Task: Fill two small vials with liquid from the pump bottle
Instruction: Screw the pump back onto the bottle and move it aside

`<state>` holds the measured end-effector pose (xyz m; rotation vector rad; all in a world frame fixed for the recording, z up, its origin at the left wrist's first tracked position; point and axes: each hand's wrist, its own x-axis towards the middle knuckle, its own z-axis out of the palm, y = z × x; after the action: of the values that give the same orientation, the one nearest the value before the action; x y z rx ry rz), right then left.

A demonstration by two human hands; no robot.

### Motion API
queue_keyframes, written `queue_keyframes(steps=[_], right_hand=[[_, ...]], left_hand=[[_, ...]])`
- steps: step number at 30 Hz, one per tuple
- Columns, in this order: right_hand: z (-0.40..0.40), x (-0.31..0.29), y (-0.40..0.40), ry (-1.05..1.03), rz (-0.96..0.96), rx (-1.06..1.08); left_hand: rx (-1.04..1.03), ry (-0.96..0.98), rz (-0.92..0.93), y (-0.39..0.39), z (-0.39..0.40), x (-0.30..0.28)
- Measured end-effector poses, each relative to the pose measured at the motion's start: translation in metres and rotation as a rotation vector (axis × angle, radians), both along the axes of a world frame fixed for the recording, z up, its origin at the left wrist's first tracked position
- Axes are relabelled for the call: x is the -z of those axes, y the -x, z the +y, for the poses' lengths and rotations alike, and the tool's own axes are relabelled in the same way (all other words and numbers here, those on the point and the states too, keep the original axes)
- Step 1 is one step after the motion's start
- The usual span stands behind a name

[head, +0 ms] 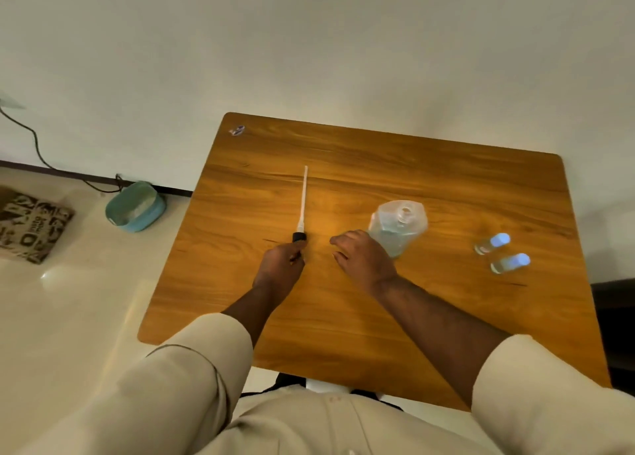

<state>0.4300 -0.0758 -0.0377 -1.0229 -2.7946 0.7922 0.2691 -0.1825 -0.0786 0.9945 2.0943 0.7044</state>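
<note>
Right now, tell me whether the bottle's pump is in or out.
Out: the pump lies flat on the table, left of the open-necked bottle.

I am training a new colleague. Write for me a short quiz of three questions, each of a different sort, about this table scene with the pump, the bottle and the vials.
1. True or false: the pump is screwed onto the bottle.
2. Multiple choice: where do the two vials stand? A) between the hands B) on the table, to the right of the bottle C) on the floor
3. Fill in: the left hand is at the pump's ____ collar end.

Key:
1. False. The pump lies flat on the table, and the bottle neck is open.
2. B.
3. Black. The right hand is beside the bottle, fingers relaxed.
</note>
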Motion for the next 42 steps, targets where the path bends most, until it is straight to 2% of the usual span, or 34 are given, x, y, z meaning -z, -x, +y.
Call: queue_keyframes(steps=[6, 9, 12, 15, 17, 20, 24, 27, 30, 33, 42], right_hand=[[0.006, 0.019, 0.058, -0.072, -0.216, -0.123], [0.01, 0.029, 0.077, -0.129, -0.414, -0.282], [0.016, 0.033, 0.086, -0.048, -0.555, -0.382], [0.021, 0.03, 0.087, -0.067, -0.606, -0.427], [0.023, 0.018, 0.086, -0.094, -0.533, -0.386], [0.028, -0.022, 0.082, -0.165, -0.24, -0.229], [0.042, -0.105, 0.051, -0.313, 0.114, -0.052], [0.05, -0.17, 0.013, -0.296, 0.316, 0.077], [0.054, -0.223, -0.033, -0.22, 0.358, 0.211], [0.056, -0.252, -0.071, -0.123, 0.431, 0.323], [0.055, -0.263, -0.116, -0.051, 0.566, 0.379]], left_hand=[[0.041, 0.041, -0.008, 0.054, 0.002, 0.004], [0.047, 0.065, 0.001, 0.074, 0.005, 0.006], [0.042, 0.072, -0.021, 0.086, 0.011, 0.004], [-0.006, 0.035, -0.081, 0.091, 0.015, -0.006], [-0.04, -0.01, -0.111, 0.092, 0.017, -0.017], [-0.058, -0.082, -0.144, 0.089, 0.022, -0.04], [-0.003, -0.218, -0.195, 0.062, 0.028, -0.079], [0.046, -0.308, -0.263, 0.035, 0.028, -0.106], [0.053, -0.371, -0.277, 0.002, 0.04, -0.127], [0.094, -0.386, -0.259, -0.036, 0.06, -0.138], [0.174, -0.321, -0.176, -0.101, 0.103, -0.119]])
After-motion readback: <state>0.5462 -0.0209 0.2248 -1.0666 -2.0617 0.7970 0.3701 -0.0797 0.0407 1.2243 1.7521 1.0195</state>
